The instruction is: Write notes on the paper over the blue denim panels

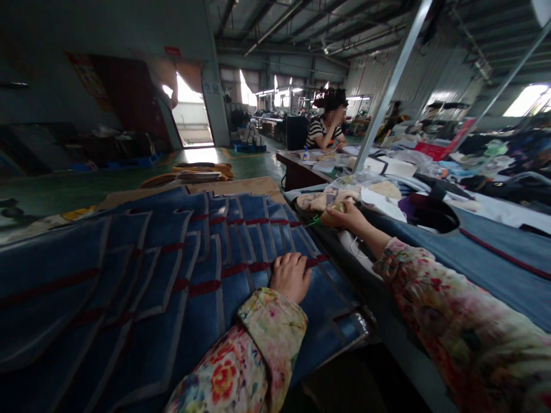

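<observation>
My left hand (291, 277) lies palm down on overlapping blue fabric panels (241, 281) with grey edging and dark red bands. Its fingers are stretched forward and hold nothing. Past the right edge of the panels, my right hand (343, 216) is closed around a small tan thing (330, 218) that I cannot make out. A bright green bit (317, 220) shows at the tip of it. Close behind that hand is a crumpled beige patterned cloth (322, 199). A white cord (355, 250) hangs below my right wrist.
On the right, a blue piece with a dark red stripe (508, 255) covers another table, beside a dark purple opening (428, 212). A slanted metal post (390, 92) rises there. A person (325, 129) in a striped top sits at a desk (297, 163) beyond. Brown cardboard (245, 186) lies under the panels' far edge.
</observation>
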Tool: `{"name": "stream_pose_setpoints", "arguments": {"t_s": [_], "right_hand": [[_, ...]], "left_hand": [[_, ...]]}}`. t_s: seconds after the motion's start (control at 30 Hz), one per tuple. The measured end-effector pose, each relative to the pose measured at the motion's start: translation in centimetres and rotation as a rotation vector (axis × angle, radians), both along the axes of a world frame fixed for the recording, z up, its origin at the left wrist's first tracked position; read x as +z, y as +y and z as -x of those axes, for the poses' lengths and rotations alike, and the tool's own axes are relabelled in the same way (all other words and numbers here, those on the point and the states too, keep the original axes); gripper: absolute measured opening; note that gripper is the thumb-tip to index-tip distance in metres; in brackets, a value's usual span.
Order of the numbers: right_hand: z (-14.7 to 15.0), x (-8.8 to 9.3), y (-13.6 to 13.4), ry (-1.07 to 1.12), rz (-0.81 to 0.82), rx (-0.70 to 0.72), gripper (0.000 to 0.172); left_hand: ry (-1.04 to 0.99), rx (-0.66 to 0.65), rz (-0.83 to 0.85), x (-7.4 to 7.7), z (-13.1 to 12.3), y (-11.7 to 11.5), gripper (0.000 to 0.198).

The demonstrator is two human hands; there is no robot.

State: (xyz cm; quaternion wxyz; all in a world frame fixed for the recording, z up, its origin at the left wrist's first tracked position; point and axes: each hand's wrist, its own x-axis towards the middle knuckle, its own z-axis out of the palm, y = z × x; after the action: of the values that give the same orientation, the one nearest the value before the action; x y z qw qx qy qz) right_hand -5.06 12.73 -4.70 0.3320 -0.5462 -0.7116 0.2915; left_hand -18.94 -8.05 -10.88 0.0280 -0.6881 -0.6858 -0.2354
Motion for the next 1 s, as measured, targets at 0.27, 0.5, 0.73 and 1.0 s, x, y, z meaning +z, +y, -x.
{"name": "stream_pose_setpoints", "arguments": {"t_s": [0.27,0.5,0.73,1.0], "right_hand": [[0.5,-0.2,0.3,-0.05,-0.017,0.0,0.058],[0.4,-0.7,0.9,-0.101,-0.041,0.013,0.058],[0.4,-0.8,1.1,-0.115,-0.039,0.018,0.06],[0.5,-0.8,1.2,-0.123,-0.036,0.008,0.065]], "left_hand": [[0.006,-0.001,-0.002,-0.1,0.0,0.0,0.028],[0.007,0.004,0.001,0.2,-0.1,0.0,0.027],[0.008,0.008,0.007,0.4,-0.2,-0.1,0.027],[0.0,0.007,0.018,0.4,-0.1,-0.1,0.027]]}}
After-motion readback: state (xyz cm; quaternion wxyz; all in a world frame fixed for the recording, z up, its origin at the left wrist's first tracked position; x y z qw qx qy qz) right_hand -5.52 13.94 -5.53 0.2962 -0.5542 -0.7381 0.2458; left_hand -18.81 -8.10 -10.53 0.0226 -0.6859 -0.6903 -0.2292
